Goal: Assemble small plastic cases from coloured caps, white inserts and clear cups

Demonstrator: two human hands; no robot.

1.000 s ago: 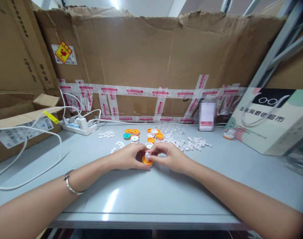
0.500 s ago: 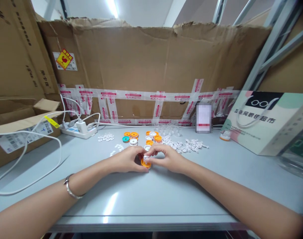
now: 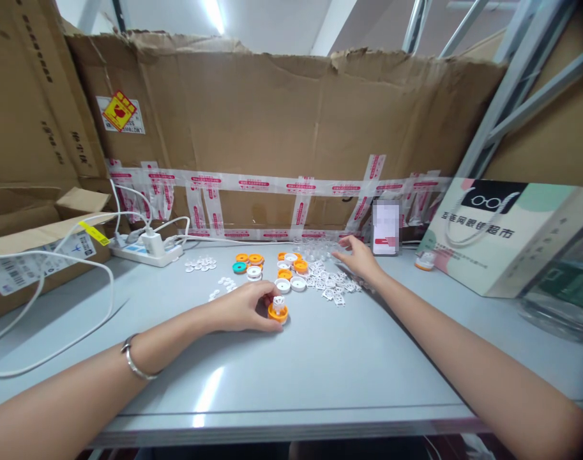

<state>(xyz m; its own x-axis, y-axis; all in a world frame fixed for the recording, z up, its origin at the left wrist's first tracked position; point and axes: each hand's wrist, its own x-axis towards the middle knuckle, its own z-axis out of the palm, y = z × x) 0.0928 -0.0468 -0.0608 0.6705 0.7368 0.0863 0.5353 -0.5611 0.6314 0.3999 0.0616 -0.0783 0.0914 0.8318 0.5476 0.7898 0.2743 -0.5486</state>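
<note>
My left hand (image 3: 253,308) is closed around an orange round cap (image 3: 278,313) on the table, thumb in front and fingers behind. A small white openwork plastic piece (image 3: 278,303) stands upright in the middle of that cap. My right hand (image 3: 361,260) is stretched to the back of the table, at the right end of a group of clear plastic domes (image 3: 315,248); its thumb and forefinger are apart, with nothing visible between them. Just in front of it lies a pile of white openwork pieces (image 3: 332,282). Orange and white caps (image 3: 298,283) sit between the hands.
More caps, one with a teal top (image 3: 240,268), and small white discs (image 3: 201,264) lie to the left. Behind them are a power strip (image 3: 150,252) with cables and an open carton (image 3: 37,255). A phone (image 3: 387,227), a paper bag (image 3: 492,236) and a clear container (image 3: 564,287) stand right.
My right hand has let go of the white piece, leaving it standing in the orange cap, and has moved back and right to the clear domes. My left hand still holds the cap.
</note>
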